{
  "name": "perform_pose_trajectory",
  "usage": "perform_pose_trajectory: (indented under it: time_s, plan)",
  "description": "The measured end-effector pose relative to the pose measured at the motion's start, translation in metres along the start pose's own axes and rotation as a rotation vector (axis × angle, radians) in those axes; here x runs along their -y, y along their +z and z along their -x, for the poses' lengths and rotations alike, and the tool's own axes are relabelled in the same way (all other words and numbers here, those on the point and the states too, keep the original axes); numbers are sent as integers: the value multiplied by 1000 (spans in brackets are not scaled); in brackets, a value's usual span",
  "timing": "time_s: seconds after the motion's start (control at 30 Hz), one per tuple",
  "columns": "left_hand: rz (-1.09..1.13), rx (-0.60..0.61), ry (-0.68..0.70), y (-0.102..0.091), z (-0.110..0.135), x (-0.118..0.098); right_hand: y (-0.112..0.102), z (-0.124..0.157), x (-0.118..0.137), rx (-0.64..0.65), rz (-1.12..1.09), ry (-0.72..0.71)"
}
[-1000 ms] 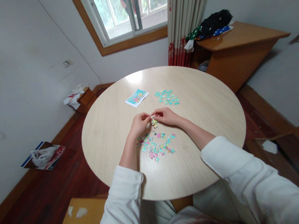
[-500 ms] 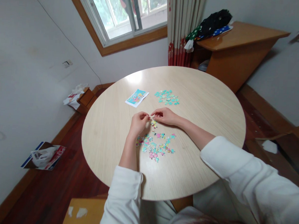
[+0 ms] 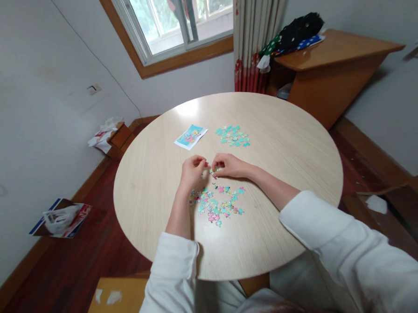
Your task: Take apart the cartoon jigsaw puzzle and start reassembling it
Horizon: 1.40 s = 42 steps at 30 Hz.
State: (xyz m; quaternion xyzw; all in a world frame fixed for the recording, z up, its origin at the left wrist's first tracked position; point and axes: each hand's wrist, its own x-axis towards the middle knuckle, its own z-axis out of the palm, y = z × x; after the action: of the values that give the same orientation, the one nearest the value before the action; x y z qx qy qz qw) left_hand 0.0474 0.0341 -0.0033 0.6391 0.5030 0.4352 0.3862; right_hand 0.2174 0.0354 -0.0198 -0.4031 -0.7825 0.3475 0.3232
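Note:
Both my hands meet near the middle of a round light wooden table [image 3: 286, 146]. My left hand [image 3: 192, 171] is closed in a pinch, and my right hand [image 3: 227, 164] is closed too, fingertips facing the left. Between them sit small jigsaw pieces [image 3: 212, 171] that they grip or press together; which hand holds which piece is too small to tell. Just in front of my hands lies a loose pile of pink, teal and yellow puzzle pieces [image 3: 217, 203]. A second group of teal pieces [image 3: 233, 135] lies farther back. A small reference picture card [image 3: 191, 137] lies to its left.
A wooden desk [image 3: 326, 64] with dark dotted cloth on it stands at the back right, beside a curtain [image 3: 253, 37]. A window [image 3: 174, 14] is behind the table. On the dark red floor at left lie a plastic bag on a box [image 3: 61, 218] and a small wooden stool [image 3: 120, 138].
My hands have dropped a little toward the table top and drawn closer over the small pieces. The piles and the card have not moved.

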Motion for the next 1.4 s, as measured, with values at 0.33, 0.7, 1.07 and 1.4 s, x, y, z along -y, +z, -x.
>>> perform_pose_trajectory:
  time_s: [0.33, 0.7, 1.07, 1.4]
  plan:
    - [1, 4, -24, -1, 0, -1, 0, 0, 3, -16, -1, 35]
    - [6, 9, 2, -1, 0, 2, 3, -1, -3, -25, 10, 13]
    - [17, 0, -25, -1, 1, 2, 2, -6, -14, -117, -6, 81]
    - [21, -2, -76, -1, 3, -2, -4, -5, -13, -237, -19, 112]
